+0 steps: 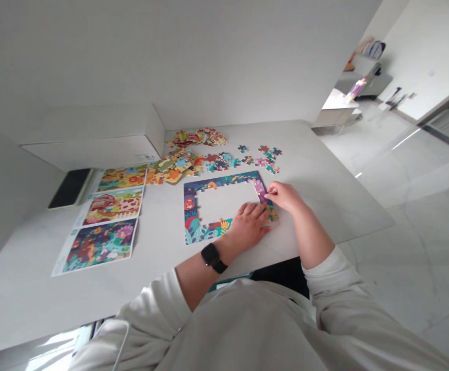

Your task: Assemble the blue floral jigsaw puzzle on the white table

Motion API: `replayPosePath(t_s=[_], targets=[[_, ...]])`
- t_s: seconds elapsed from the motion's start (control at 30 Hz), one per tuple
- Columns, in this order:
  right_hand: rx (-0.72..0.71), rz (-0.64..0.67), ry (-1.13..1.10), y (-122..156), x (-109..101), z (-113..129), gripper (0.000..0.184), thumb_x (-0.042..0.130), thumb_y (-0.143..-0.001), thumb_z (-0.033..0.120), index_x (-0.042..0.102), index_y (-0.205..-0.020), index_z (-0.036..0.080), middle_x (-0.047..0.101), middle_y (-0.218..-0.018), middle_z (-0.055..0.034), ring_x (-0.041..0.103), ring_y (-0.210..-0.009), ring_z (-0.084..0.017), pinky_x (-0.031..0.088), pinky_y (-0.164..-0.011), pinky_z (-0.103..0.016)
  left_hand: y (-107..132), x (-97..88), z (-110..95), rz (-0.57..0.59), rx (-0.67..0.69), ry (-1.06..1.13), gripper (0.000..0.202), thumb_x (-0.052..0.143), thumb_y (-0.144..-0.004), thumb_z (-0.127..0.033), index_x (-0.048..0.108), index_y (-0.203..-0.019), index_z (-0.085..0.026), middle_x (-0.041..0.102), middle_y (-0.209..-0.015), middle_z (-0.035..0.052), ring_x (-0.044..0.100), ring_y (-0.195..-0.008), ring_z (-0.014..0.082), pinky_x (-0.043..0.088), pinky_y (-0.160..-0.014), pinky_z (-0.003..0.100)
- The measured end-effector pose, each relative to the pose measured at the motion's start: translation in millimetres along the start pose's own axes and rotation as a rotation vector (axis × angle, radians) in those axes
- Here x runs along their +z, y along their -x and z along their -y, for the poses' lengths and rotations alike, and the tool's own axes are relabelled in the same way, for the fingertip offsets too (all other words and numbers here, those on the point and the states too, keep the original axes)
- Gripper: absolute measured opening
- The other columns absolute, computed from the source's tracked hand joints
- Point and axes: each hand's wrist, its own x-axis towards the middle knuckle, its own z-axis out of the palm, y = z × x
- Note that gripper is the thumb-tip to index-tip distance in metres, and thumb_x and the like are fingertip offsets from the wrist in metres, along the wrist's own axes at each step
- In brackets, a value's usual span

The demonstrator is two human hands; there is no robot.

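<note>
A jigsaw puzzle border (190,221) lies on the table as a rectangular ring, with bare tabletop inside it. My left hand (249,224) rests flat over its lower right corner, fingers spread and covering some of the pieces. At the border's right side, my right hand (285,197) pinches the edge of a puzzle piece (261,191) with purple on it, its fingertips partly hiding that edge. Just beyond the border lie loose dark and teal puzzle pieces (222,162), with a few more (270,154) to their right.
Yellow puzzle pieces (173,167) and a reddish heap (197,137) lie farther back. On the left are a sheet of printed pictures (104,245), a phone (70,188) and a white box (93,147) against the wall. The table's right edge (355,188) slants toward the floor.
</note>
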Motion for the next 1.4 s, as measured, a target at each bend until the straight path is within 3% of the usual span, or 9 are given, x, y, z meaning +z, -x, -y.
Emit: replayPosePath(t_s=[0.17,0.33,0.5,0.6,0.73,0.87,0.97,1.1,1.4], targets=[[-0.015,-0.046,0.008,-2,3,-2,0.012,0.083,-0.092,0.027,0.074,-0.100,0.024,0.080,-0.093,-0.0022,0.073,-0.086,-0.020,0.052,-0.080,-0.031,1,-1.7,-2,0.031,-0.041,-0.005,0.058,0.050,-0.111,-0.053,0.059,-0.162,-0.025,0.055,-0.170,0.0097,0.049,-0.154,0.0361,0.034,-0.133,0.059],[-0.197,-0.136,-0.003,-4,9,-5,0.027,0.087,-0.086,0.023,0.078,-0.111,0.025,0.076,-0.116,-0.0068,0.073,-0.098,-0.022,0.058,-0.094,-0.035,4,-0.3,-3,0.062,-0.058,-0.023,0.061,0.048,-0.112,-0.055,0.056,-0.164,-0.026,0.051,-0.174,0.0084,0.041,-0.161,0.0382,0.029,-0.136,0.063],[-0.298,-0.115,0.008,-7,12,-12,0.029,0.084,-0.086,0.025,0.080,-0.115,0.026,0.074,-0.119,-0.0092,0.072,-0.112,-0.028,0.057,-0.109,-0.044,8,0.4,-1,0.048,-0.065,-0.024,0.065,0.051,-0.111,-0.056,0.052,-0.167,-0.025,0.048,-0.175,0.0118,0.041,-0.162,0.0391,0.032,-0.135,0.064],[-0.395,-0.131,0.016,-9,13,-15,0.033,0.079,-0.092,0.032,0.080,-0.125,0.028,0.073,-0.133,-0.0122,0.067,-0.130,-0.034,0.050,-0.121,-0.053,10,-6.0,18,-0.014,-0.137,-0.004,0.061,0.053,-0.110,-0.055,0.057,-0.163,-0.024,0.051,-0.172,0.0145,0.042,-0.162,0.0385,0.033,-0.135,0.063],[-0.488,-0.129,0.028,-16,24,-14,0.047,0.070,-0.099,0.040,0.073,-0.144,0.028,0.063,-0.157,-0.0142,0.056,-0.150,-0.036,0.043,-0.130,-0.058,17,-25.9,68,-0.096,-0.366,-0.010,0.058,0.060,-0.108,-0.048,0.058,-0.161,-0.023,0.053,-0.169,0.0175,0.045,-0.160,0.0389,0.036,-0.132,0.063],[-0.493,-0.111,0.084,-22,45,-5,0.060,0.065,-0.103,0.047,0.062,-0.158,0.025,0.052,-0.168,-0.0165,0.047,-0.158,-0.038,0.039,-0.133,-0.060,35,-46.1,117,-0.087,-0.483,-0.068,0.060,0.055,-0.109,-0.046,0.056,-0.162,-0.017,0.051,-0.170,0.0213,0.046,-0.158,0.0410,0.038,-0.130,0.062],[-0.484,-0.081,0.129,-22,59,2,0.066,0.064,-0.103,0.051,0.060,-0.161,0.021,0.047,-0.173,-0.0189,0.042,-0.162,-0.042,0.036,-0.134,-0.061,54,-51.8,139,-0.059,-0.514,-0.105,0.062,0.053,-0.110,-0.047,0.054,-0.164,-0.017,0.045,-0.175,0.0205,0.042,-0.161,0.0419,0.034,-0.132,0.062],[-0.491,-0.083,0.142,-19,68,8,0.070,0.062,-0.104,0.052,0.057,-0.162,0.016,0.045,-0.174,-0.0222,0.040,-0.164,-0.043,0.035,-0.135,-0.062,76,-49.3,151,0.013,-0.523,-0.099,0.063,0.049,-0.111,-0.047,0.052,-0.166,-0.017,0.044,-0.176,0.0185,0.038,-0.164,0.0399,0.033,-0.134,0.061],[-0.515,-0.119,0.132,-12,75,15,0.065,0.062,-0.104,0.051,0.057,-0.160,0.018,0.049,-0.169,-0.0230,0.041,-0.162,-0.043,0.038,-0.133,-0.064,89,-43.9,155,-0.048,-0.507,-0.097,0.062,0.048,-0.110,-0.042,0.055,-0.165,-0.015,0.047,-0.174,0.0204,0.040,-0.164,0.0399,0.035,-0.134,0.060]])
